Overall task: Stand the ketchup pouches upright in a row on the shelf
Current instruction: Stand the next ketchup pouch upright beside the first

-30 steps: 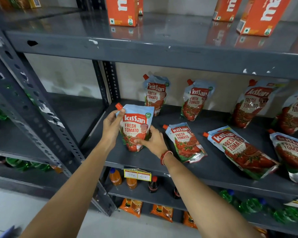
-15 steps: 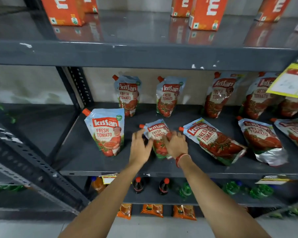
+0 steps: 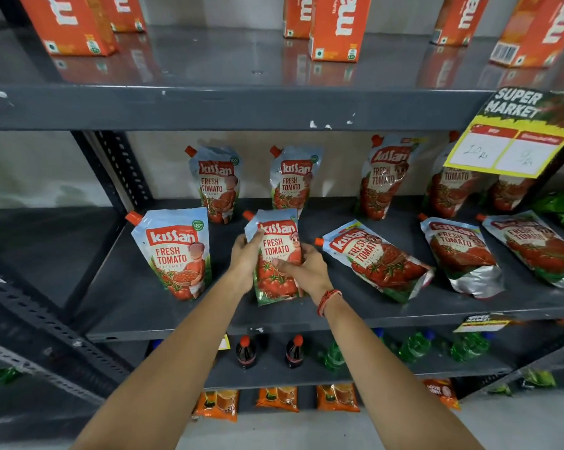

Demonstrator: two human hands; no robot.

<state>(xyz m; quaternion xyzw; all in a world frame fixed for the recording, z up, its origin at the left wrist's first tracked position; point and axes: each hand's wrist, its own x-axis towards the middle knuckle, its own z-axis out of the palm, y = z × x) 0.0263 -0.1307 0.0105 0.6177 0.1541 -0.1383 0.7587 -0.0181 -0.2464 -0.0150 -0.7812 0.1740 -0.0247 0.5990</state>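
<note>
I hold a Kissan ketchup pouch (image 3: pixel 275 241) nearly upright over the grey middle shelf (image 3: pixel 138 306). My left hand (image 3: pixel 245 254) grips its left edge and my right hand (image 3: pixel 301 264) grips its lower right side. To the left, one pouch (image 3: pixel 173 251) stands upright near the front. Behind, several pouches lean against the back wall, among them one at the back left (image 3: pixel 216 183) and one beside it (image 3: pixel 292 180). To the right, three pouches lie flat: the nearest (image 3: pixel 376 258), a middle one (image 3: pixel 459 254) and a far one (image 3: pixel 537 245).
Orange juice cartons (image 3: pixel 336 27) stand on the shelf above. A yellow price card (image 3: pixel 507 147) hangs from that shelf's edge at right. A perforated upright post (image 3: pixel 112 170) bounds the shelf's left end. Dark and green bottles (image 3: pixel 245 352) stand on the shelf below.
I let go of the first pouch, which now stands at the left. Both hands moved right, took the flat pouch next to it and raised it to nearly upright.
</note>
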